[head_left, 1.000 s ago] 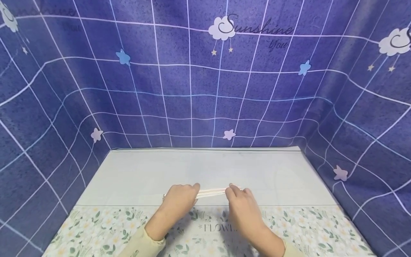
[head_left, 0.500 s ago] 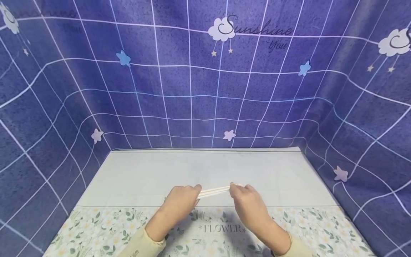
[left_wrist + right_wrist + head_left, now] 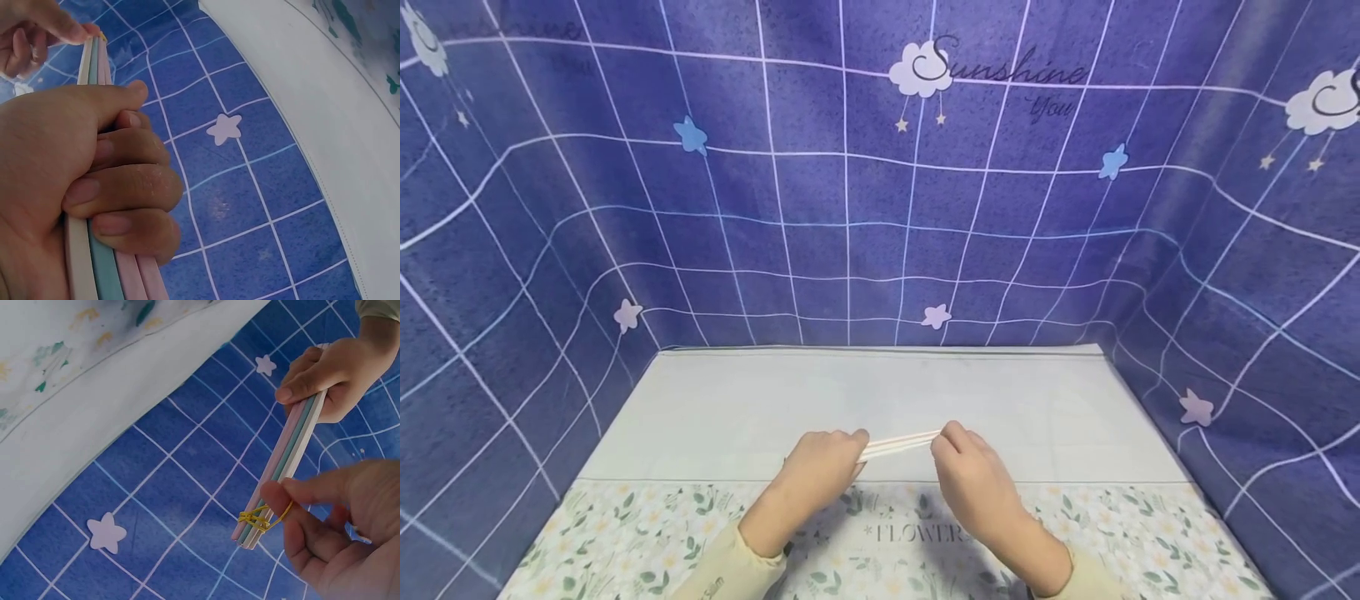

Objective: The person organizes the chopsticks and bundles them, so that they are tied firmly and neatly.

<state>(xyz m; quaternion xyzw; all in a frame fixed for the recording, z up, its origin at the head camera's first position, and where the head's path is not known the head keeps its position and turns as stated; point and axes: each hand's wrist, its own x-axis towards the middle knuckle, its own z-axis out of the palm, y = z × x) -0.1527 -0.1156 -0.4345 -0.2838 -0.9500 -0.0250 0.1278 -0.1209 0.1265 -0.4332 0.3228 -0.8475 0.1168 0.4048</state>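
A bundle of slim chopsticks (image 3: 898,443) in pink, teal and beige spans between both hands in the head view. My left hand (image 3: 822,467) grips them with curled fingers, seen close up in the left wrist view with the chopsticks (image 3: 107,269) running through the fist. A yellow rubber band (image 3: 253,519) is wound around the bundle near its far end. Thumb and index finger of my right hand (image 3: 337,531) pinch a stretched loop of that band beside the chopstick ends. In the head view the right hand (image 3: 973,479) covers those ends.
Below the hands lies a table cover, plain white (image 3: 737,392) at the back and flower-printed (image 3: 1150,533) toward the front. Blue grid-patterned cloth (image 3: 805,192) with stars and clouds hangs behind and along both sides.
The bundle's right end has risen slightly. My right hand has shifted a little and turned, and its fingers now hide the chopstick ends that showed past them before. The left hand stays nearly still.
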